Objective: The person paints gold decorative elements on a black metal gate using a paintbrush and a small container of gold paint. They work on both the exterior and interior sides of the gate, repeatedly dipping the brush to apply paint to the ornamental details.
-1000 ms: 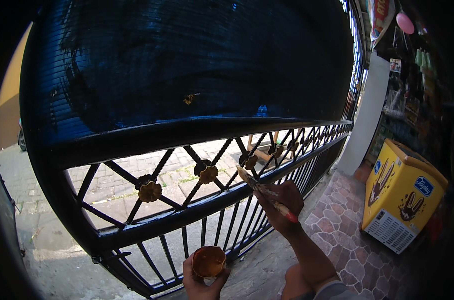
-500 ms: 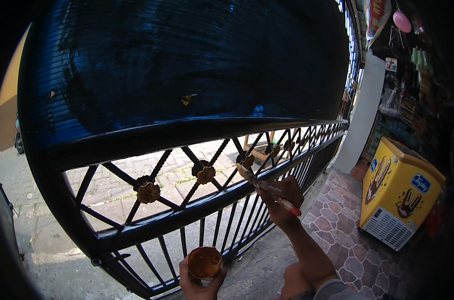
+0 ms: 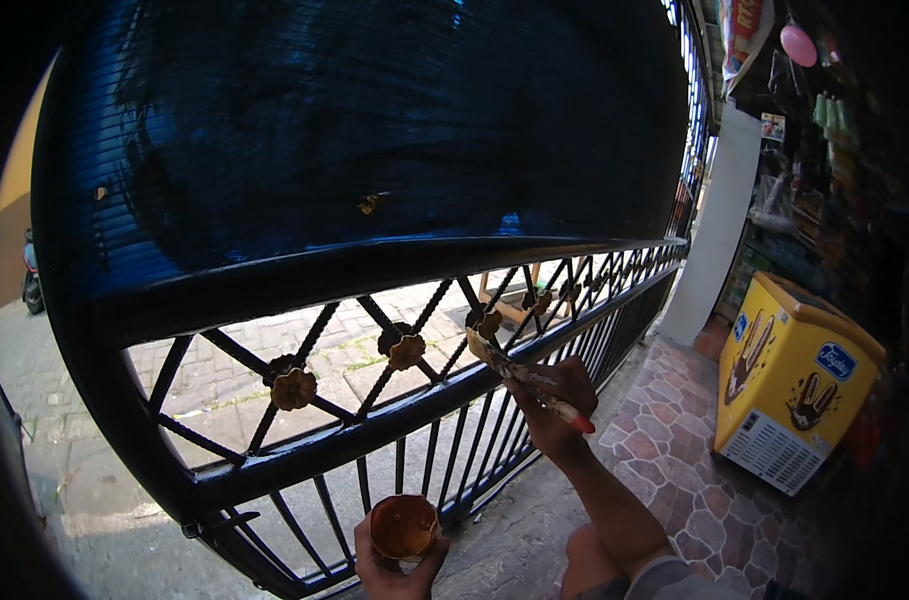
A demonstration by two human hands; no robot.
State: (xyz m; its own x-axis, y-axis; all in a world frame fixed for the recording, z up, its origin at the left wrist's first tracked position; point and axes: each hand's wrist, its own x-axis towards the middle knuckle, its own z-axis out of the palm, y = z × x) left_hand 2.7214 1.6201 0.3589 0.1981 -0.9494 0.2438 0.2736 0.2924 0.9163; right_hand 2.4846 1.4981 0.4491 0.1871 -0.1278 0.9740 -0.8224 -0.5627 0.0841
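Note:
My right hand (image 3: 557, 402) is closed around a paintbrush (image 3: 534, 383) with a red-tipped handle. The brush's gold-smeared bristles rest against a flower ornament (image 3: 487, 322) on the black metal gate (image 3: 274, 480). Below, at the bottom of the view, my left hand (image 3: 394, 577) grips a cup (image 3: 404, 528) with gold-brown paint inside. Two gold flower ornaments, the nearer one (image 3: 293, 389) and the middle one (image 3: 405, 351), sit where twisted bars cross to the left of the brush.
Dark blue corrugated sheeting (image 3: 374, 130) fills the gate's upper part. A yellow freezer (image 3: 796, 385) stands at right on stone-patterned paving (image 3: 664, 430), near shop goods and a pink balloon (image 3: 798, 45). Outside, a motorbike (image 3: 32, 280) is parked at far left.
My view has shifted slightly, so the scene sits a little further left. Both hands keep their holds, and the brush stays at the same flower ornament.

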